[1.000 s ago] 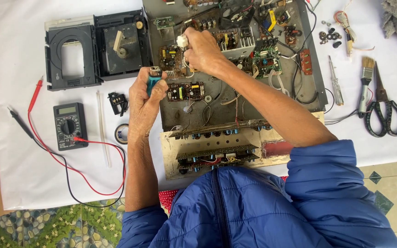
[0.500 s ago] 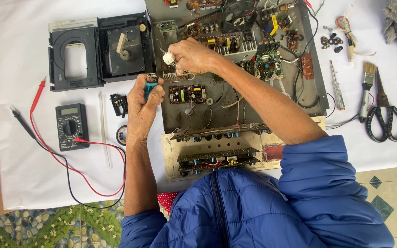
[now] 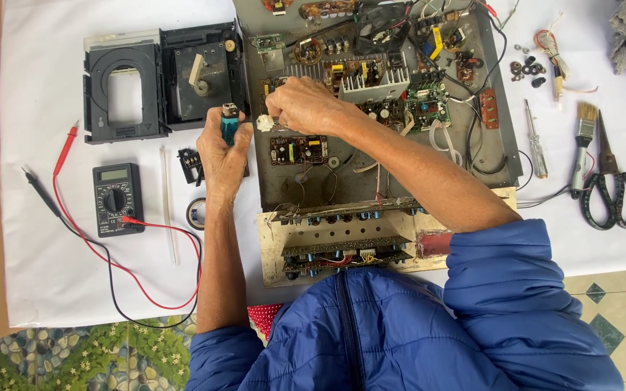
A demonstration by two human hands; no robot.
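Lighter (image 3: pixel 229 123): standing upright in the left hand (image 3: pixel 220 156), teal body wrapped by clenched fingers, metal head poking out on top, just off the left edge of the chassis; apparently held so the head is facing the white piece.
White piece (image 3: pixel 264 123): being pinched at the tips of the right hand (image 3: pixel 306 107), just beside the lighter's head; too small to identify.
Right-hand fingers: closing on the white piece and something thin beneath it, wrist resting over the boards, probably for steadiness.
Chassis (image 3: pixel 498 87): lying open on the desk (image 3: pixel 38 72), circuit boards and wiring facing up for access.
Disc tray unit (image 3: pixel 161 80): sitting left of the chassis, opened out flat.
Multimeter (image 3: pixel 117 199): lying near the left forearm, red and black leads trailing across the cloth.
Tape roll (image 3: pixel 195 213): resting just beside the left wrist.
Brush (image 3: pixel 585 141), scissors (image 3: pixel 614 185), screwdriver (image 3: pixel 535 141): lying together at the far right, well apart from the hands.
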